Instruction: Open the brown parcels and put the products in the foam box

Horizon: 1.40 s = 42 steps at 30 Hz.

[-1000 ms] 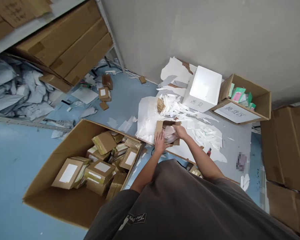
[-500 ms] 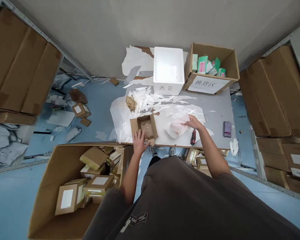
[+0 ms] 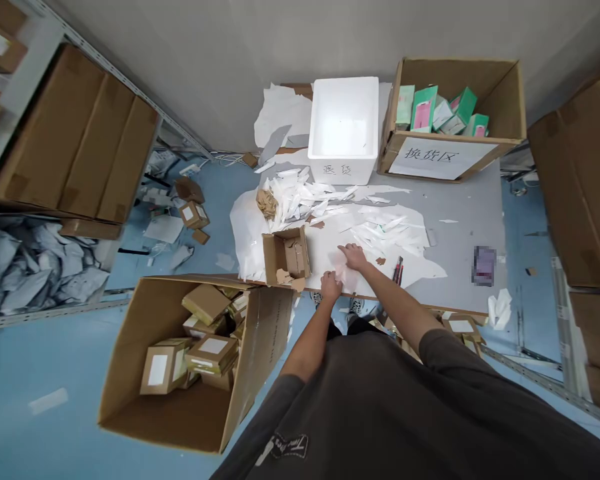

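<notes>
Near the table's front edge, a thin, pinkish see-through bag [image 3: 347,275] lies between my hands. My left hand [image 3: 331,285] is closed on its near left side. My right hand [image 3: 353,257] holds its upper right part, fingers bent together. Left of my hands, a small open cardboard box [image 3: 286,257] with torn flaps sits on the white paper. A red and black cutter [image 3: 398,270] lies to the right of my right hand. White paper strips [image 3: 300,200] and crumpled brown paper [image 3: 267,203] are behind the small box.
A white foam box [image 3: 343,130] and a labelled carton [image 3: 455,157] with green and pink boxes stand at the back. A large carton [image 3: 180,413] of small parcels is at the lower left. A blurred purple item [image 3: 483,265] lies on the right of the table [image 3: 455,247].
My left hand has left the small box and moved right to the bag. My right hand has brought the bag nearer the front edge. The view has shifted.
</notes>
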Motion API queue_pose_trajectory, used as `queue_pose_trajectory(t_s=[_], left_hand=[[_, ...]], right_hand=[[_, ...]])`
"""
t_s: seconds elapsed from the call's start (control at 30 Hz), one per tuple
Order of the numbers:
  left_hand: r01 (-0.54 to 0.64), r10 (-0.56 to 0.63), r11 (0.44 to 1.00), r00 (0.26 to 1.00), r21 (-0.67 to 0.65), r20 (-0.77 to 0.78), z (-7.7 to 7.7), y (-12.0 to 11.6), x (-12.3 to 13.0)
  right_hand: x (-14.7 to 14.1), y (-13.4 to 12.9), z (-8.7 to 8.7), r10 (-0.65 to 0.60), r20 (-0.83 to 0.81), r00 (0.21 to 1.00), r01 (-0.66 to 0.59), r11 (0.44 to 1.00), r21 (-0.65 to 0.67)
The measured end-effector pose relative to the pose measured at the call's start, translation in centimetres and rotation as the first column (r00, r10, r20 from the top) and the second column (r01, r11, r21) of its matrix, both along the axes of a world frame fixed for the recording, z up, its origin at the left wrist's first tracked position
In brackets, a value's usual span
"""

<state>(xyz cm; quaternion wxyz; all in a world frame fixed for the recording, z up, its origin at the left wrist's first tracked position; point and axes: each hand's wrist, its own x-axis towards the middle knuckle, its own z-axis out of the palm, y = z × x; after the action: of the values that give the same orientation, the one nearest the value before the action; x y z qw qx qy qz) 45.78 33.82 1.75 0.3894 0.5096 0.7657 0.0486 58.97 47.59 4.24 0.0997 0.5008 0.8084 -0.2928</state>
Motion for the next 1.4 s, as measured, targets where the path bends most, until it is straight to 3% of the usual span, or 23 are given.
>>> queue_pose_trajectory(t_s=[0.1,0.27,0.4,0.5,0.57,0.6,0.67,0.73,0.77,0.87,0.9,0.93,0.97,1.0,1.07,1.1,1.13,1.17,1.23,1.33,1.4], left_hand=[[0.006,-0.006,1.0,1.0,-0.013,-0.026,-1.0,-0.3,-0.2],[0.007,-0.006,1.0,0.998,-0.012,0.058,-2.0,0.0,-2.1],[0.049,-0.046,0.998,0.993,-0.03,0.111,-2.3,0.7,-3.8],[0.07,-0.064,0.997,0.99,-0.042,0.125,-2.2,0.9,-4.1],[0.068,-0.063,0.997,0.992,-0.047,0.106,-2.1,1.0,-3.6],[0.059,-0.055,0.997,0.995,-0.049,0.081,-2.1,1.0,-3.2],[0.028,-0.027,0.998,1.0,-0.059,0.017,-2.0,1.2,-2.3],[-0.008,0.005,0.996,0.999,-0.087,-0.036,-1.8,1.5,-1.6],[-0.021,0.015,0.995,0.998,-0.101,-0.053,-1.6,1.6,-1.4],[-0.031,0.025,0.996,0.997,-0.078,-0.076,-0.8,1.6,-1.2],[-0.03,0.027,0.999,0.997,-0.038,-0.069,-0.6,1.5,-1.3],[-0.032,0.032,0.999,0.998,0.004,-0.046,-0.3,1.4,-1.3],[-0.048,0.048,0.998,0.999,0.029,-0.003,-0.1,1.4,-1.4],[-0.074,0.072,0.997,0.996,0.03,0.05,0.0,1.4,-1.3],[-0.135,0.137,0.991,0.98,-0.026,0.142,-0.1,1.7,-1.1],[-0.163,0.172,0.984,0.971,-0.065,0.164,-0.3,1.9,-0.9],[-0.19,0.204,0.977,0.965,-0.094,0.167,-0.6,2.2,-0.8],[-0.214,0.231,0.97,0.96,-0.114,0.159,-1.0,2.5,-0.6],[-0.259,0.279,0.955,0.949,-0.144,0.148,-1.8,3.1,-0.4],[-0.303,0.337,0.934,0.923,-0.19,0.186,-2.4,3.8,-0.3],[-0.312,0.358,0.927,0.901,-0.207,0.245,-2.1,4.1,-0.2]], right_hand=[[0.3,-3.3,0.6,-0.196,-0.083,0.977,0.206,0.967,0.151],[-2.0,-6.9,-0.9,-0.385,-0.004,0.923,0.385,0.922,0.05],[-2.6,-5.7,-2.0,-0.404,-0.025,0.915,0.404,0.915,0.016],[-0.1,-4.2,-1.9,-0.5,-0.258,0.827,0.486,0.866,-0.121],[3.1,-4.2,-1.6,-0.668,-0.355,0.654,0.633,0.74,-0.228],[4.9,-4.7,-1.4,-0.767,-0.348,0.539,0.734,0.63,-0.253],[8.6,-6.3,-1.0,-0.918,-0.274,0.285,0.916,0.345,-0.205],[11.9,-8.2,-0.3,-0.965,-0.227,0.132,0.982,0.158,-0.102],[13.2,-9.0,0.2,-0.972,-0.22,0.082,0.994,0.097,-0.058],[15.3,-9.6,2.3,-0.959,-0.284,-0.007,0.999,-0.019,0.041],[15.2,-9.2,3.0,-0.94,-0.342,-0.002,0.998,-0.024,0.059],[14.8,-8.7,3.6,-0.914,-0.404,0.035,0.998,0.012,0.059],[13.9,-8.0,4.0,-0.883,-0.457,0.105,0.994,0.097,0.04],[12.8,-7.3,4.2,-0.846,-0.494,0.198,0.974,0.225,0.006],[9.7,-6.1,3.8,-0.771,-0.471,0.429,0.83,0.542,-0.131],[8.1,-5.7,3.2,-0.742,-0.412,0.53,0.736,0.643,-0.211],[6.6,-5.5,2.5,-0.721,-0.321,0.614,0.673,0.691,-0.266],[5.3,-5.5,1.6,-0.7,-0.222,0.679,0.638,0.712,-0.295],[3.6,-5.8,-0.2,-0.674,-0.045,0.737,0.634,0.714,-0.298],[2.9,-6.4,-1.9,-0.713,0.048,0.699,0.697,0.665,-0.268],[3.0,-6.6,-2.1,-0.787,0.014,0.617,0.737,0.571,-0.361]])
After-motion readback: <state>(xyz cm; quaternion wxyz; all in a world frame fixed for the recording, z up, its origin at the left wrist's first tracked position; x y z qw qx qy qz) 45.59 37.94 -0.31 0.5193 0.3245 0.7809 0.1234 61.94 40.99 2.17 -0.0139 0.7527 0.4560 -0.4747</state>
